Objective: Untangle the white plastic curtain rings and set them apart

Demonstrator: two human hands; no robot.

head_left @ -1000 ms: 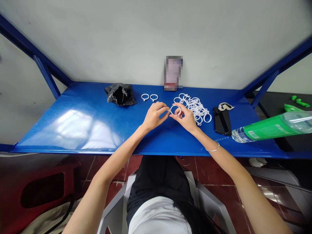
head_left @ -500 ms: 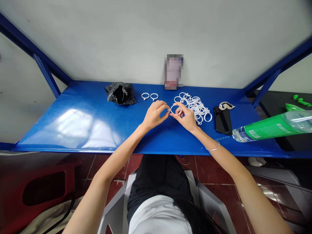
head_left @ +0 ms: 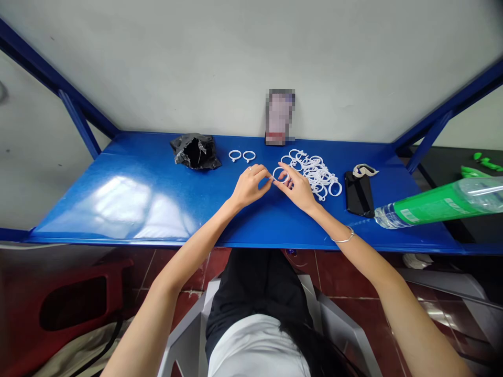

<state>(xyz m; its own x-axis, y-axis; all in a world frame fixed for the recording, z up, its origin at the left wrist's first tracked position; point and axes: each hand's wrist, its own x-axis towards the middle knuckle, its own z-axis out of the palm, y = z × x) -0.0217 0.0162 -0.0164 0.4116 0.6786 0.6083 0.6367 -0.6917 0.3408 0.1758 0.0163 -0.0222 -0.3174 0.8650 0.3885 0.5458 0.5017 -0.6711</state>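
Observation:
Between my two hands is a white ring (head_left: 274, 172), held just above the blue table (head_left: 157, 199). My left hand (head_left: 250, 186) pinches its left edge, where a small part is hidden by the fingertips. Thumb and fingers of my right hand (head_left: 297, 187) close on the ring's other side. To the right of that hand lies a loose pile of white rings (head_left: 320, 170) with small eyelets. Two more rings, a left one (head_left: 234, 152) and a right one (head_left: 249, 152), lie side by side beyond my left hand.
A crumpled black plastic bag (head_left: 195, 151) with a torn opening sits at the back left. A pixelated phone-like object (head_left: 280, 118) leans on the wall. At right are a black phone (head_left: 359, 195), a beige curved item (head_left: 364, 170) and a green-labelled bottle (head_left: 440, 204) lying tilted.
The white ring and my right fingers have shifted slightly left, toward my left fingertips. My left hand has stayed nearly in place. The pile and the two separate rings look the same.

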